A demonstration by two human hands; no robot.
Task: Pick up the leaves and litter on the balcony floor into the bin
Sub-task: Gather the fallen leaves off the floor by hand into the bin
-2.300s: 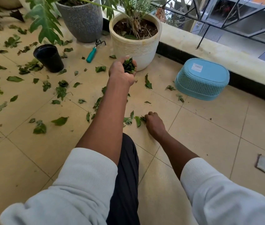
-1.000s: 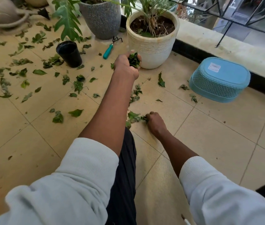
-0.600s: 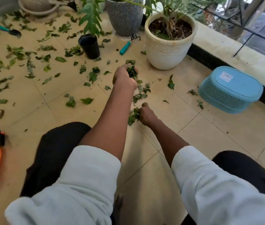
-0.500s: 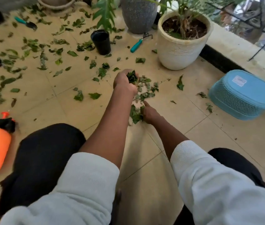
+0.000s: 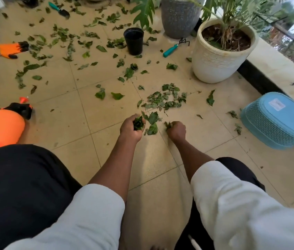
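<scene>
Green leaves (image 5: 164, 100) lie scattered over the beige tiled balcony floor, with a denser patch just beyond my hands. My left hand (image 5: 131, 128) grips a bunch of leaves, fingers curled round it, just above the floor. My right hand (image 5: 177, 130) is down on the tiles beside it, fingers curled on a few leaves. Two loose leaves (image 5: 152, 123) lie between the hands. A light blue plastic bin (image 5: 277, 121) lies upside down at the right, near the ledge.
A white plant pot (image 5: 218, 62) and a grey pot (image 5: 178, 17) stand at the back right. A small black pot (image 5: 133, 41), teal hand rake (image 5: 171, 49), trowel (image 5: 59, 9), orange gloves (image 5: 11, 48) and orange sprayer (image 5: 0, 127) are on the floor. My knees fill the foreground.
My left hand has drawn back from near the white pot toward me, still holding its bunch. Both hands now sit closer together near my knees. The view has pulled back and left.
</scene>
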